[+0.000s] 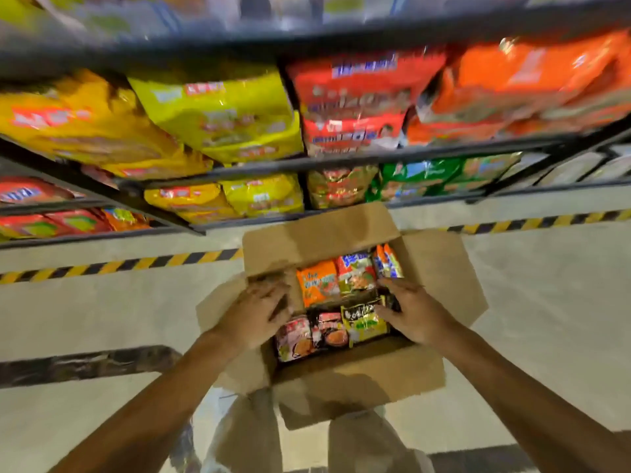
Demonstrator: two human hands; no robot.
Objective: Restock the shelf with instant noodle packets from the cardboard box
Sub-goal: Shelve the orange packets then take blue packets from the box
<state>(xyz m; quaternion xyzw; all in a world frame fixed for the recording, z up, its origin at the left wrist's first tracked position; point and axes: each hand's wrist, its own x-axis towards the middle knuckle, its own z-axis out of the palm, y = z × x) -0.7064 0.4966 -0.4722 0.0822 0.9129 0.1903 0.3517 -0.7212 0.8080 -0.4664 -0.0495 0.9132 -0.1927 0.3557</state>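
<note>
An open cardboard box stands on the floor in front of the shelf, its flaps folded outward. Inside stand noodle packets: an orange one, a red and green one, a yellow and black one and pink ones. My left hand reaches over the box's left edge with fingers stretched out, touching the inside wall. My right hand lies over the right side with fingers spread, its thumb against the yellow and black packet. Neither hand holds a packet.
The shelf's tiers hold large yellow multipacks, red ones, orange ones and green ones. Black and yellow hazard tape runs along the concrete floor. My legs are below the box.
</note>
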